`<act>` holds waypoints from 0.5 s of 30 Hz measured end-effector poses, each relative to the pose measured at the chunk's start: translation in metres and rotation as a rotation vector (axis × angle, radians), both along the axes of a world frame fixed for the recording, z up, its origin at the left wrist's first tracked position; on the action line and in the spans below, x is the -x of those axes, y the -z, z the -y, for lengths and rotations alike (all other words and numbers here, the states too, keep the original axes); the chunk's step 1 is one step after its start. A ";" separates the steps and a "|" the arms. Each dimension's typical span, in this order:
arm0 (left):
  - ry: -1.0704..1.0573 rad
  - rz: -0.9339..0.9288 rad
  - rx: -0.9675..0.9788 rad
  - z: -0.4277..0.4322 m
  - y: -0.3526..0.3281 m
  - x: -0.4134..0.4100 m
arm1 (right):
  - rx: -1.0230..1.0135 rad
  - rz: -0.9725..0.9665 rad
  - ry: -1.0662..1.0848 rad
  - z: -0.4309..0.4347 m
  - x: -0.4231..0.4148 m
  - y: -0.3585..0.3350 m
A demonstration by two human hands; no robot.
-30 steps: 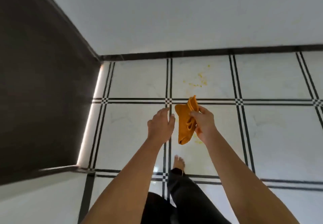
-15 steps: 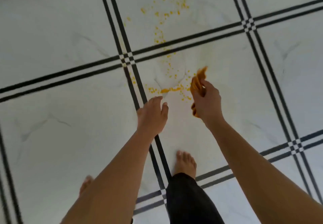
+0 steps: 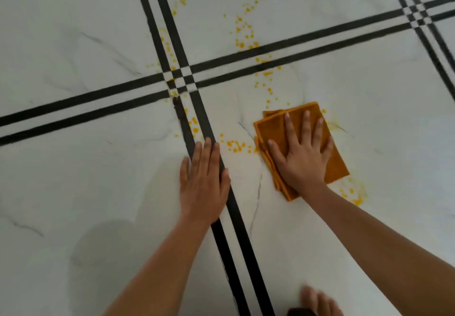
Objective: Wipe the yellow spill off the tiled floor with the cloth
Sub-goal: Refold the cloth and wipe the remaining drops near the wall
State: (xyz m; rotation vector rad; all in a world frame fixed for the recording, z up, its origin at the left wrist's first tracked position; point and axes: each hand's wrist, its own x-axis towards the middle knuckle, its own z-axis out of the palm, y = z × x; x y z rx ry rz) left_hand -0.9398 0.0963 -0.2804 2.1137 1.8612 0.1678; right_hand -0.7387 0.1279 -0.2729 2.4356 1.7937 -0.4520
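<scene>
An orange folded cloth lies flat on the white tiled floor. My right hand presses down on it with straight, spread fingers. My left hand rests flat on the floor to the left, across the black double stripe, holding nothing. The yellow spill runs as scattered drops from the top of the view down to the cloth. More drops sit between my hands, along the stripe and smeared at the cloth's lower right.
Black double stripes cross at a checkered junction to the upper left and at another at the top right. My bare foot shows at the bottom edge, close to my right forearm.
The view has dropped close to the floor. My right hand, which held the bunched cloth in the air, now presses it flat on the tile. My left hand has come down onto the floor.
</scene>
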 end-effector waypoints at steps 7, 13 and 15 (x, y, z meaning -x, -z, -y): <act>-0.237 -0.013 0.019 -0.008 0.000 0.006 | -0.089 -0.041 -0.215 -0.025 0.031 0.002; -0.210 -0.067 0.015 -0.002 0.007 0.007 | -0.112 -0.043 -0.416 -0.037 -0.010 0.005; -0.220 -0.078 -0.010 -0.001 0.012 0.002 | -0.070 -0.051 -0.248 -0.094 -0.009 0.003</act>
